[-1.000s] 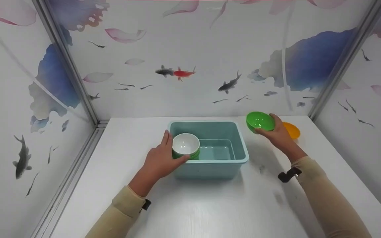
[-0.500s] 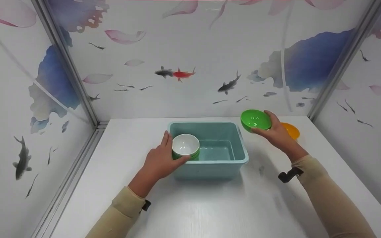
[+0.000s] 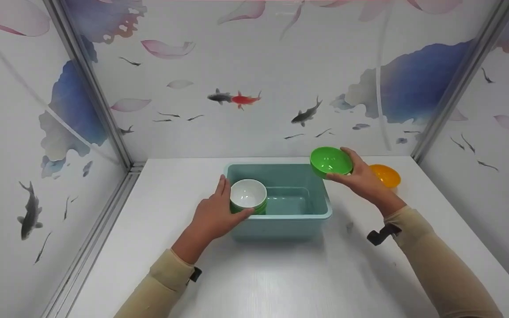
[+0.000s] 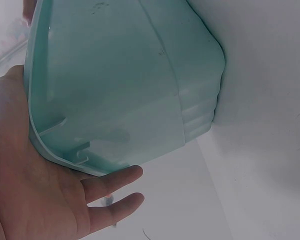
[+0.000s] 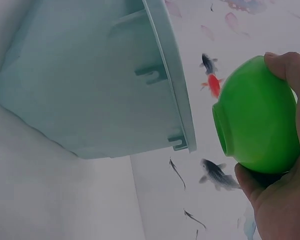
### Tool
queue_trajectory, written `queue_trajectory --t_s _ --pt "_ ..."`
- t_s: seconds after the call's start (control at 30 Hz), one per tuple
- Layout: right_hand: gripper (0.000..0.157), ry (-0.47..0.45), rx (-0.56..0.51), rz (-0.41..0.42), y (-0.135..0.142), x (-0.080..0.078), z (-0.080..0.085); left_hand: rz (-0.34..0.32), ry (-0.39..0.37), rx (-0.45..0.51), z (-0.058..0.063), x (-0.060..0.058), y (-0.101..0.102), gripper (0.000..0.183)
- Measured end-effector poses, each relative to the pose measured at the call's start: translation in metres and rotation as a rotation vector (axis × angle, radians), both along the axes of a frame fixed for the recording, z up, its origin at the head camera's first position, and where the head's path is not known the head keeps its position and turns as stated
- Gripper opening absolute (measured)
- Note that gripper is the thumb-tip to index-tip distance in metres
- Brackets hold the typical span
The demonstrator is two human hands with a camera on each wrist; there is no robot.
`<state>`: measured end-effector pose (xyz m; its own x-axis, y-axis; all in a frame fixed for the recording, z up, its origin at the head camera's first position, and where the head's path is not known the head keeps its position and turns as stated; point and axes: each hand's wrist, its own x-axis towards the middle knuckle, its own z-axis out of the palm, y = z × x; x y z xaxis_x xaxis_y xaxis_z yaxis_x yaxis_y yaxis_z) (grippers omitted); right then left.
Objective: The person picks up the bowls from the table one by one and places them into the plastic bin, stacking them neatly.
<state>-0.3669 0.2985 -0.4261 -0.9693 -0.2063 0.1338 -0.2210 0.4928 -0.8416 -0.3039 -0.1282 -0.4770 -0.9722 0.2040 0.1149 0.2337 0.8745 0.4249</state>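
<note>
My right hand (image 3: 365,183) grips a green bowl (image 3: 330,161) by its side, thumb near and fingers at the far side. The bowl is held in the air at the right rim of a light teal plastic basin (image 3: 276,229), overlapping its back right corner in the head view. Its round outside and foot ring show in the right wrist view. My left hand (image 3: 212,214) rests against the basin's front left corner, its fingers straight along the outside and the thumb at the front rim. Inside the basin's left part, a white bowl (image 3: 248,193) sits on green bowls (image 3: 260,210).
An orange bowl (image 3: 385,176) stands on the white table (image 3: 254,278) behind my right hand, partly covered by it. White panels (image 3: 254,57) printed with fish and petals close in the back and both sides.
My right hand has carried the green bowl leftward, from beside the basin to its right rim. More of the orange bowl now shows. The left hand and basin stay in place.
</note>
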Motion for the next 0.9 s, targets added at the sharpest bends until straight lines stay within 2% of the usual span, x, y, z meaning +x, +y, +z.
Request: queue_trajectory --t_s 0.67,0.9 --pt "0.108 0.034 0.009 0.126 -0.037 -0.003 0.011 -0.002 -0.009 0.010 0.001 0.001 -0.001 0.123" --pt "0.102 0.015 0.001 0.191 -0.056 -0.004 0.018 -0.003 -0.011 0.022 0.002 0.003 0.000 0.122"
